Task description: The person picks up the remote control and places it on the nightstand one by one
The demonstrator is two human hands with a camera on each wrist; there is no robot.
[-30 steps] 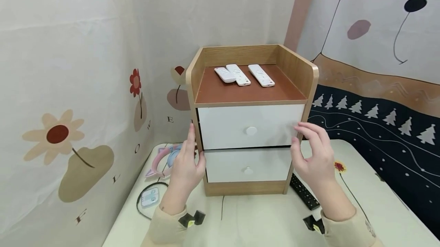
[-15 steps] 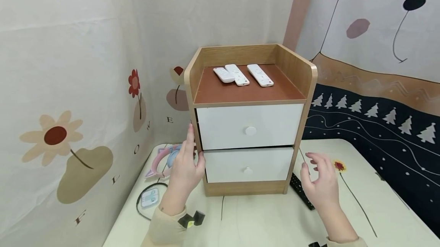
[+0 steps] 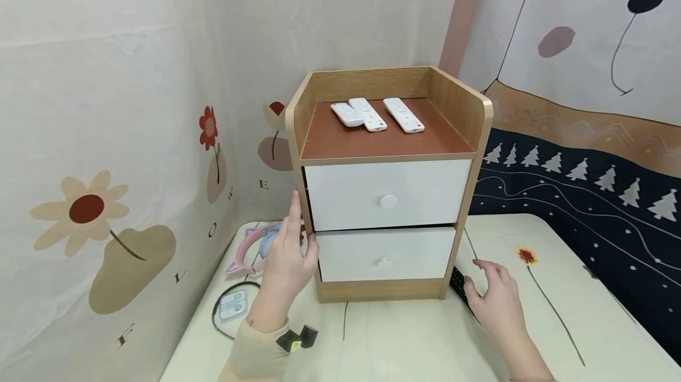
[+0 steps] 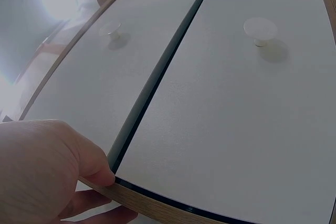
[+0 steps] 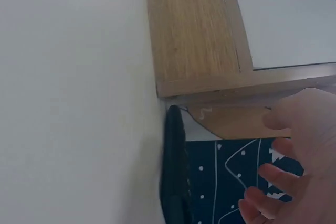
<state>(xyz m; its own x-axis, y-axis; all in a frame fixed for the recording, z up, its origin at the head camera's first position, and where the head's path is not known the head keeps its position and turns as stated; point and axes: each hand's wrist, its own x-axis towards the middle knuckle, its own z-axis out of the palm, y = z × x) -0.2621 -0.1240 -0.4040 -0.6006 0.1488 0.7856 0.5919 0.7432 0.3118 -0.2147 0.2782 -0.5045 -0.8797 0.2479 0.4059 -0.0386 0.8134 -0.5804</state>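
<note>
A small wooden cabinet (image 3: 382, 291) with two white drawers stands on the table. My left hand (image 3: 287, 261) rests along its left side, fingers straight and pointing up. In the left wrist view, the thumb (image 4: 97, 166) touches the frame's front edge by the gap between the drawers, and the other fingers are on the outer side. My right hand (image 3: 495, 296) hovers right of the cabinet, fingers loosely bent and holding nothing. Nearest to it lies a long black remote control (image 3: 458, 282) with rows of buttons, partly hidden by the hand. Both drawers, upper (image 3: 346, 193) and lower (image 3: 346, 255), look closed.
Several white remotes (image 3: 404, 115) lie on the cabinet's brown top. Left of it are pink cat-ear headphones (image 3: 247, 252), a black cord loop (image 3: 214, 314) and a small case with earphones (image 3: 232, 305). Patterned cloth walls (image 3: 585, 193) bound the table (image 3: 404, 340) behind and beside.
My right hand has moved from the upper drawer's right edge down and to the right, to above the black remote control. The left hand stays on the cabinet's side.
</note>
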